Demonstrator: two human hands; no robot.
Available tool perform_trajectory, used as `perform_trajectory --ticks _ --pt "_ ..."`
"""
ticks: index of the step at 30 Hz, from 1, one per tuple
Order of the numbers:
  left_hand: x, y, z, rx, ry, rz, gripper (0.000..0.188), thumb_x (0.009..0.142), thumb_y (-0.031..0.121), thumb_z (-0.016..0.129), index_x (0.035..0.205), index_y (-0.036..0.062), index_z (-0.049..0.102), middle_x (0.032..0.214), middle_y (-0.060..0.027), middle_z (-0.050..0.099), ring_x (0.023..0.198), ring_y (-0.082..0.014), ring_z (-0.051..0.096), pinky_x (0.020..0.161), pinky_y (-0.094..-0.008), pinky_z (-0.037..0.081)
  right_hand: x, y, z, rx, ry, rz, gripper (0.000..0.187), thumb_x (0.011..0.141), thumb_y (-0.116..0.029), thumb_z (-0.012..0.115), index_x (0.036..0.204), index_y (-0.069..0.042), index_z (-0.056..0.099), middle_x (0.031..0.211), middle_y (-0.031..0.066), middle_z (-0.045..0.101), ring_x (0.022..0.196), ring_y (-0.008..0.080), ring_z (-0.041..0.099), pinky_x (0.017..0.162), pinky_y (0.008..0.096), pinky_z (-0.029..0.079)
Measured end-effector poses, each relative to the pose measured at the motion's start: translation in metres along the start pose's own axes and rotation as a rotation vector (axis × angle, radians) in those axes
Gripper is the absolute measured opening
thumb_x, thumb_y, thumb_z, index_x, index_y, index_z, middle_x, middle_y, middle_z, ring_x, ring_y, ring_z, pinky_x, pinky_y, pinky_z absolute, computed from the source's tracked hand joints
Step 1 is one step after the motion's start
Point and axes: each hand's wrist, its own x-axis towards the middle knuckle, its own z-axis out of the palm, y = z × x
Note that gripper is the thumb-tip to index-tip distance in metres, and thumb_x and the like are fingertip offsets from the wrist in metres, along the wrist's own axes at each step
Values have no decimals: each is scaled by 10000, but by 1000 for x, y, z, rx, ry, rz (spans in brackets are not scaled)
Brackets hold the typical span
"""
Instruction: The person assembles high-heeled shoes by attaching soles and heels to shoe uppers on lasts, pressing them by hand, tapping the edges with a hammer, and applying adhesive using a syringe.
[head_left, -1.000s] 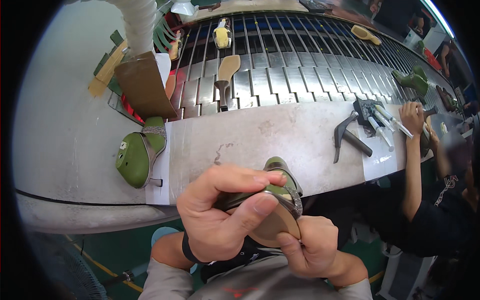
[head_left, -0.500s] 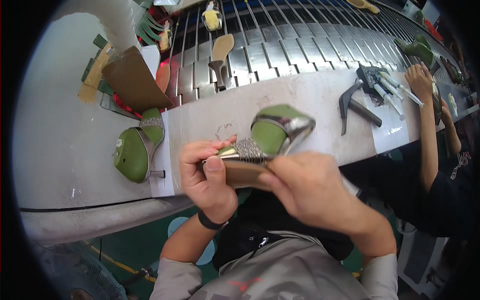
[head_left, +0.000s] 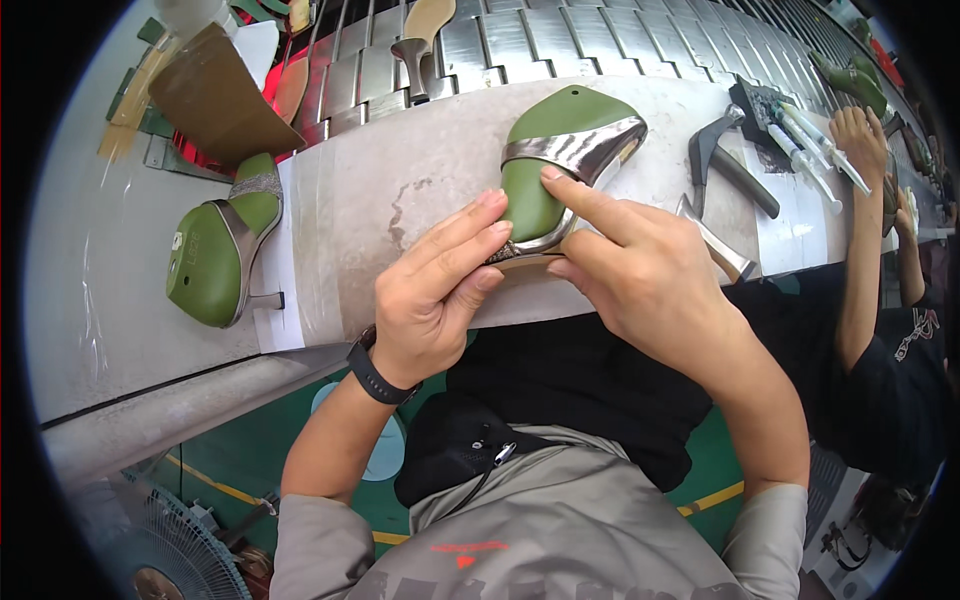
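Note:
A high-heeled sandal on a green shoe last (head_left: 535, 198) is held above the bench's front edge, a shiny silver strap (head_left: 575, 148) round its back part. My left hand (head_left: 430, 285) grips the toe end, fingers on top and thumb below, covering most of the glittery strap. My right hand (head_left: 640, 265) has its index finger on the green last and its thumb underneath. Between the hands, the edge of a brown sole (head_left: 532, 262) shows along the sandal's underside. A silver heel (head_left: 712, 240) sticks out beyond my right hand; its join to the sole is hidden.
Another green-lasted sandal (head_left: 215, 262) lies left on the bench. A hammer (head_left: 715, 160) and several white-handled tools (head_left: 810, 150) lie right. Behind runs a metal slat conveyor (head_left: 580, 40) carrying a heeled sole (head_left: 425, 35). A co-worker's hand (head_left: 858, 140) is far right; a fan (head_left: 175, 545) stands lower left.
The brown sole was tilted toward me and now lies along the sandal's underside. My right index finger has come onto the last. The whole view has shifted.

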Motion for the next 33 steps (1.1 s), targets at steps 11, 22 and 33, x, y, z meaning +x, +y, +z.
perform_trajectory --ticks 11,22,33 --pt "26 31 4 86 6 -179 209 874 -30 797 1077 -3 754 1322 -207 731 1130 -250 737 1010 -365 567 2 23 -12 30 -25 -35 228 778 -150 877 896 -25 728 1474 163 653 831 326 740 756 420 600" --pt "41 44 15 495 57 -123 550 724 39 934 1179 -10 628 1104 -179 682 997 -337 683 893 -390 546 3 26 -12 -76 -34 -61 176 834 -187 802 861 -20 752 1419 216 670 820 261 771 706 387 622" --pt "132 98 -19 9 70 -45 500 877 -7 802 1347 23 633 1144 -91 718 1076 -183 714 943 -335 592 21 -48 43 835 652 378 187 937 -131 811 972 31 723 1482 322 572 991 425 746 814 374 615"
